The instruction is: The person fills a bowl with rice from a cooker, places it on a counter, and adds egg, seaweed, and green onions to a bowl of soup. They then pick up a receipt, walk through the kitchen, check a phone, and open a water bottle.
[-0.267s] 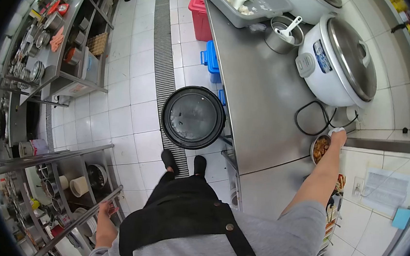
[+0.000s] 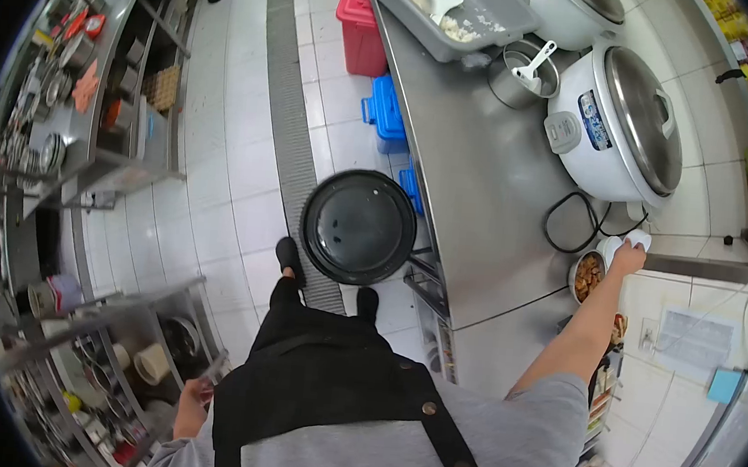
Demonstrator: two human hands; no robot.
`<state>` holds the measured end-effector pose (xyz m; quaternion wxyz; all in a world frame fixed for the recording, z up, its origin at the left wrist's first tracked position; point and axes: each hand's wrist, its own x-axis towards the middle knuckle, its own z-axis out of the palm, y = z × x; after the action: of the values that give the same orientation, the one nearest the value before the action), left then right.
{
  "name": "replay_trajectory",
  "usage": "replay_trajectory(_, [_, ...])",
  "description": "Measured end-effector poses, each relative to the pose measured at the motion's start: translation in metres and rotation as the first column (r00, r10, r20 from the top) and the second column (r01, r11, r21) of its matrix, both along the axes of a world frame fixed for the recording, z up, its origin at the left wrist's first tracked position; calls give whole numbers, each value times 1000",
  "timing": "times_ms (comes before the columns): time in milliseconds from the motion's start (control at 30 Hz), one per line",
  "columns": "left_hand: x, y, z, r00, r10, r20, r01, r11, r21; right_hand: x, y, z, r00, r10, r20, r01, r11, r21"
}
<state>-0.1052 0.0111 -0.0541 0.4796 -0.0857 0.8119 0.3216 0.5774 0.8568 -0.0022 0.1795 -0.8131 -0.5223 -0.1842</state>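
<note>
My right hand [image 2: 628, 257] reaches over the back of the steel counter, closed on a small white thing [image 2: 638, 241] whose kind I cannot make out. Just left of that hand sits a round metal bowl [image 2: 572, 282] with brown chunks of food [image 2: 588, 274] in it. A black power cord [image 2: 560, 243] loops on the counter beyond the bowl, near a large white rice cooker [image 2: 570, 131] with a steel lid. Low at my left side hangs my left hand [image 2: 193, 400], fingers loosely bent and seemingly empty, beside a metal rack [image 2: 200, 294]; its fingertips are blurred.
A large black round tub [image 2: 358, 228] stands on the floor before my feet. Along the steel counter [image 2: 485, 181] are a grey tray [image 2: 394, 8] with rice and a metal pot [image 2: 511, 90] with a white scoop. Blue bins [image 2: 386, 114] and a red bin [image 2: 360, 37] stand beside it.
My right hand has shifted slightly right with the white thing, which shows more now. My left hand is a little lower. My left foot has moved forward and left.
</note>
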Motion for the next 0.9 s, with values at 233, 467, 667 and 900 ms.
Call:
replay_trajectory(233, [-284, 59, -207, 957, 100, 272, -64, 988, -139, -242, -153, 6, 856, 389, -340, -275, 901, 337])
replay_trajectory(467, [-350, 446, -78, 825, -560, 79, 433, 715, 548, -552, -269, -86, 130, 419, -899, -675, 701, 230])
replay_trajectory(667, [-281, 558, -19, 191, -877, 441, -33, 444, 896, -705, -291, -38, -206, 691, -693, -959, -1, 285])
replay_trajectory(900, [-306, 593, -55, 144, -761, 633, -418, 533, 736, -717, -149, 0, 85, 840, -536, -996, 89, -19])
